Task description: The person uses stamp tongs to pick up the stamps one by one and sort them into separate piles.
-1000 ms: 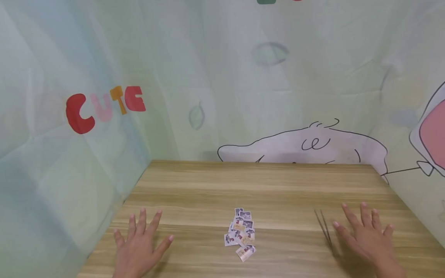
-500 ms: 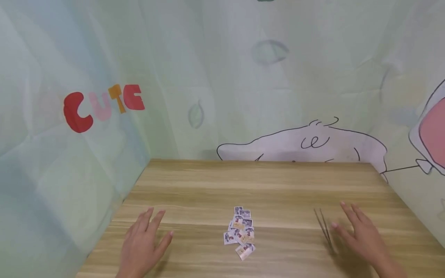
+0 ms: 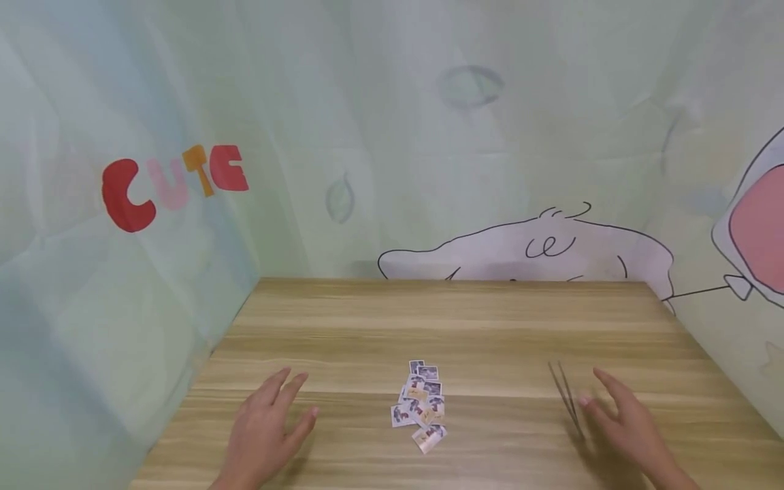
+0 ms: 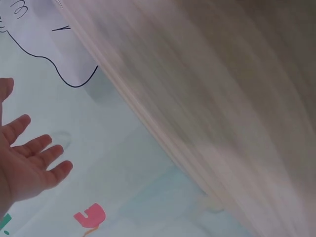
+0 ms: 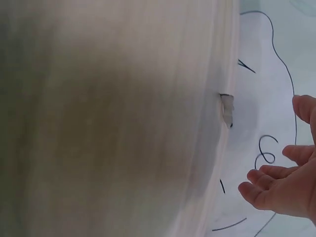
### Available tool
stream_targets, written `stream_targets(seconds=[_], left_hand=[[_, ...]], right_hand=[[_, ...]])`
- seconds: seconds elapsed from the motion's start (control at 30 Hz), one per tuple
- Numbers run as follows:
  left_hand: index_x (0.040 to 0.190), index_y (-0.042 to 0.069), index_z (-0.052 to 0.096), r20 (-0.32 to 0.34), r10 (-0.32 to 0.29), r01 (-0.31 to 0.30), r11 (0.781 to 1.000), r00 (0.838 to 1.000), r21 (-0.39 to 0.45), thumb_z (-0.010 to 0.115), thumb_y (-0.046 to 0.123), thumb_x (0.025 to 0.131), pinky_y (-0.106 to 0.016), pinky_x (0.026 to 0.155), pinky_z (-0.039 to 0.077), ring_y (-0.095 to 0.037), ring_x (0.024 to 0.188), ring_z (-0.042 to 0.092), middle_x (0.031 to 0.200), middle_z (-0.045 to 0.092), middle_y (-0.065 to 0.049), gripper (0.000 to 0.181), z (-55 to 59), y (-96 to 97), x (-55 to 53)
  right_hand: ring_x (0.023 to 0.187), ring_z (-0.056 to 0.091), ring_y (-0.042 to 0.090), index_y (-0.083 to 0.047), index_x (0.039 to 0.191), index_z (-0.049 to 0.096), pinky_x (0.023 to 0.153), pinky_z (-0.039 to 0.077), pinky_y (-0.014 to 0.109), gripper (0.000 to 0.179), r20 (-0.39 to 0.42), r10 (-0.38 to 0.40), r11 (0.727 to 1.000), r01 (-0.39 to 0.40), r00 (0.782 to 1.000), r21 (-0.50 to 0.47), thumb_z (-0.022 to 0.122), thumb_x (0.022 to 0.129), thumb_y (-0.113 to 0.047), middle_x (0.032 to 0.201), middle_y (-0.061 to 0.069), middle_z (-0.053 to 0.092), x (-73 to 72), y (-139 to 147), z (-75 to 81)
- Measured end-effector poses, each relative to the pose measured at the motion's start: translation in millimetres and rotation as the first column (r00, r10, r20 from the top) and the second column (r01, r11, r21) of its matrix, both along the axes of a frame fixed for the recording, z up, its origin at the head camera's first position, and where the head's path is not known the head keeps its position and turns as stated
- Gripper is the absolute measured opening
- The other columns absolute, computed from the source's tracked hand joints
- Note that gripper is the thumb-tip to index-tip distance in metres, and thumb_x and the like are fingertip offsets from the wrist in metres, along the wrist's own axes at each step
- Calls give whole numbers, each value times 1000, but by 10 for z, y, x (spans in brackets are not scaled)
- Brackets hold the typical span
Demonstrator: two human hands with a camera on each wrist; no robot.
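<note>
Overlapping small printed pictures with white borders, like postage stamps (image 3: 419, 412), lie in a loose pile on the wooden table (image 3: 343, 327). To their right is a pair of thin metal tweezers (image 3: 566, 398), its two tips apart and pointing away from me. My left hand (image 3: 266, 432) is left of the pile, holding nothing, fingers extended. Just right of the tweezers is my right hand (image 3: 631, 429); its thumb is close to them, and contact cannot be told. Both wrist views show a hand with relaxed, spread fingers, the left (image 4: 29, 168) and the right (image 5: 284, 192) alike.
A printed cloth backdrop (image 3: 398, 156) surrounds the table's back and sides, with coloured letters and a line-drawn animal. In the right wrist view, a small pale tab (image 5: 227, 109) sticks out at the table's edge.
Both hands have rolled from palm-down with spread fingers to a more sideways pose. My left hand has shifted a little right, towards the pile. The stamps and tweezers stay in place.
</note>
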State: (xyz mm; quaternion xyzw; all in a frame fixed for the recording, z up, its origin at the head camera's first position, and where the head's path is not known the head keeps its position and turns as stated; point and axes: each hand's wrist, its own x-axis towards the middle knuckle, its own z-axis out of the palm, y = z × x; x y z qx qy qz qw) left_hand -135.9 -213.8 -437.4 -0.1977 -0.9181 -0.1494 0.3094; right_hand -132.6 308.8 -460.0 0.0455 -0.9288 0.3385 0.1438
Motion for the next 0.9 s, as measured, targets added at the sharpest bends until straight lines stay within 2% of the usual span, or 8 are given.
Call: stream_targets(seconds=[0.13,0.27,0.47,0.63,0.73,0.9], left_hand=[[119,3,60,-21,-91,91,996,996,-5,68,36,80,-56,77,45,-39,105,54,119,55,-24,51,-3,11,-24],[118,4,60,-40,-145,144,989,989,-12,56,45,89,-57,78,44,-38,106,54,119,55,-22,51,-12,32,-37],[118,7,60,-7,-195,195,980,981,-30,66,38,83,-52,76,47,-33,104,56,120,56,-17,47,-4,101,-70],[115,8,62,-9,-249,248,968,969,-44,63,41,84,-49,74,48,-31,100,58,117,59,-15,45,5,144,-124],[114,8,63,-6,-278,277,959,961,-56,67,38,80,-49,75,48,-31,100,58,116,59,-16,46,6,180,-149],[114,11,64,40,-271,274,958,962,-86,74,35,72,-50,79,47,-30,102,57,116,59,-14,49,-1,253,-141]], right_hand=[[109,41,56,12,134,35,82,40,63,59,76,-6,999,9,997,-31,57,93,-24,128,39,37,12,-32,-20],[107,44,55,14,133,35,79,46,55,57,94,10,997,-2,996,-80,57,93,-20,128,39,38,9,-50,-72],[106,48,52,14,132,36,79,48,51,56,119,15,990,1,993,-141,58,92,-19,126,39,40,-13,-89,-94],[106,48,52,14,133,34,80,46,56,60,188,12,988,17,982,-157,57,93,-24,126,39,40,-40,-111,-77],[107,49,50,13,134,33,84,44,56,62,231,-4,985,43,973,-164,57,93,-28,124,39,42,-67,-116,-80],[110,48,48,11,136,30,88,41,56,66,304,-29,980,87,952,-181,56,93,-31,126,37,42,-97,-140,-98]])
